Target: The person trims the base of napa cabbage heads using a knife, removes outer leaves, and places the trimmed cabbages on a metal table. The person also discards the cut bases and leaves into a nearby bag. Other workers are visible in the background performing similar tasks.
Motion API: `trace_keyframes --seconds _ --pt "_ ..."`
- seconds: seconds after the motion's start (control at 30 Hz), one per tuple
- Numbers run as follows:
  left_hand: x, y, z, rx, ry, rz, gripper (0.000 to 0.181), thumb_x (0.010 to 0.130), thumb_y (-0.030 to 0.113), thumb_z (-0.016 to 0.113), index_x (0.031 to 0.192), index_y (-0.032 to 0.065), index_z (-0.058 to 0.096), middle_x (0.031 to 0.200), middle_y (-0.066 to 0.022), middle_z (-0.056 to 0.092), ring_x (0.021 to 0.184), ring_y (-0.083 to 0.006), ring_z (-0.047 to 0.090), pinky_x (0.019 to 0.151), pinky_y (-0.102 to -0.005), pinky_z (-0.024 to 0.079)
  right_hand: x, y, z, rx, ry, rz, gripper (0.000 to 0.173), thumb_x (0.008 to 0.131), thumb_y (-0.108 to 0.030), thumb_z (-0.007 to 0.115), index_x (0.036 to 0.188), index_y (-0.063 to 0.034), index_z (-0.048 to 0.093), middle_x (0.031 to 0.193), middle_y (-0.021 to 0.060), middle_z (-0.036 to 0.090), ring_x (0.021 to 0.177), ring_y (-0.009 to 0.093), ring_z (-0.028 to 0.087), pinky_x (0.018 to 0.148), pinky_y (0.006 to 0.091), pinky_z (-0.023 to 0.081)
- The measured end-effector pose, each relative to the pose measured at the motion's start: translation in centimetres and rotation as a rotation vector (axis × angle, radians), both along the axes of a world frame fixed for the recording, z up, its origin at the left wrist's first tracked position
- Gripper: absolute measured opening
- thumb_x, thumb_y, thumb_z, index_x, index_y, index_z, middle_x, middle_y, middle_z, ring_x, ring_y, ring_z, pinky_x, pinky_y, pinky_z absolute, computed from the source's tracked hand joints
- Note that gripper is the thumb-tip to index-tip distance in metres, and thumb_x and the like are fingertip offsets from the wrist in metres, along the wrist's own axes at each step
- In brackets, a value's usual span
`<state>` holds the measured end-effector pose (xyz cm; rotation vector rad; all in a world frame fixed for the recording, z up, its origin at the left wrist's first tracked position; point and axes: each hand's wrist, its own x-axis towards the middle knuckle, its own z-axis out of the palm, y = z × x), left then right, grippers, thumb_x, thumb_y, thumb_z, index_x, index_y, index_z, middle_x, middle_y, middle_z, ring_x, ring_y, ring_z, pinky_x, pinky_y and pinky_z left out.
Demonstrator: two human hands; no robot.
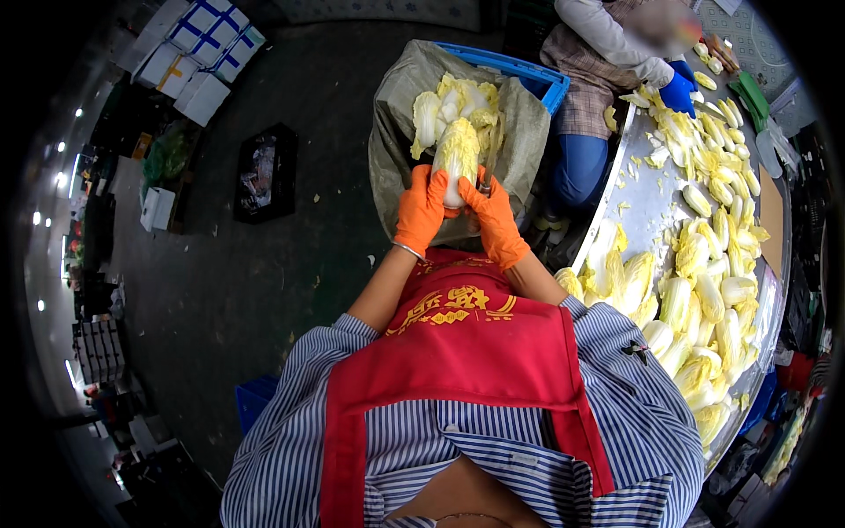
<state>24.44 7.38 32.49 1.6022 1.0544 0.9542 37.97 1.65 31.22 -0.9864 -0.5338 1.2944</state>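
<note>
Both my hands wear orange gloves and hold a napa cabbage [457,155] upright, its yellow leafy end pointing away from me. My left hand [421,206] grips the white base from the left. On the other side, my right hand [494,214] has its fingers against the base and also holds a knife [489,168], whose blade points away; its handle is mostly hidden by the fingers. Just beyond, a grey woven sack [398,112] lines a bin and contains loose cabbage leaves [429,112].
A metal table [650,201] at the right bears many napa cabbages [709,297] and leaf scraps. A co-worker in blue gloves [678,92] stands at its far end. A blue crate [502,59] adjoins the sack; a black crate [266,173] sits on the floor at left.
</note>
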Motion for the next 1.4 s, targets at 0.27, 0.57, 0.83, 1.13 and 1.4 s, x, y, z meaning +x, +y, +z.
trace_keyframes --seconds 0.27,0.57,0.83,1.13,1.4 --pt "-0.4 0.5 -1.4 -0.080 0.082 0.016 0.036 0.109 0.039 0.049 0.110 0.0030 0.052 0.074 -0.0118 0.070 0.054 -0.0216 0.070 0.050 -0.0325 0.055 0.9 -0.1 -1.5 -0.175 0.190 0.094 0.043 0.093 -0.041 0.077 0.116 -0.0084 0.061 0.065 0.0017 0.057 0.050 0.011 0.049 0.040 0.0284 0.030" --pt "-1.8 2.4 -8.4 -0.019 0.512 -0.104 0.051 0.104 0.038 0.056 0.144 0.0068 0.051 0.133 -0.0197 0.065 0.131 -0.0448 0.056 0.107 -0.0424 0.047 3.3 0.7 -2.2 -0.071 0.362 -0.072 0.053 0.091 -0.061 0.070 0.100 -0.0087 0.066 0.073 0.0049 0.064 0.053 0.017 0.056 0.044 0.0317 0.041" --pt "-1.0 -1.5 -12.1 -0.292 0.553 -0.983 0.053 0.102 0.050 0.053 0.143 0.0160 0.054 0.138 -0.0171 0.062 0.128 -0.0343 0.058 0.108 -0.0394 0.044 0.3 0.5 -1.0 -0.139 0.147 0.077 0.054 0.087 -0.057 0.077 0.098 -0.0070 0.061 0.066 0.0040 0.056 0.046 0.013 0.045 0.040 0.0283 0.031" --pt "-3.6 1.3 -0.9 0.648 0.581 -0.240 0.097 0.079 0.022 0.083 0.161 0.0181 0.032 0.160 -0.0128 0.040 0.147 -0.0349 0.038 0.116 -0.0451 0.037 1.8 0.5 -1.6 -0.327 -0.187 0.196 0.071 0.088 -0.072 0.066 0.097 -0.0018 0.065 0.071 0.0100 0.065 0.051 0.013 0.052 0.041 0.0278 0.035" --pt "-4.7 1.3 -2.6 0.180 0.284 -0.225 0.093 0.063 0.024 0.097 0.142 0.0152 0.049 0.127 -0.0049 0.060 0.121 -0.0241 0.057 0.102 -0.0409 0.048 1.9 -0.1 -0.6 -0.100 -0.146 0.172 0.051 0.101 -0.051 0.062 0.107 -0.0002 0.067 0.077 0.0109 0.072 0.059 0.017 0.062 0.052 0.0282 0.045"
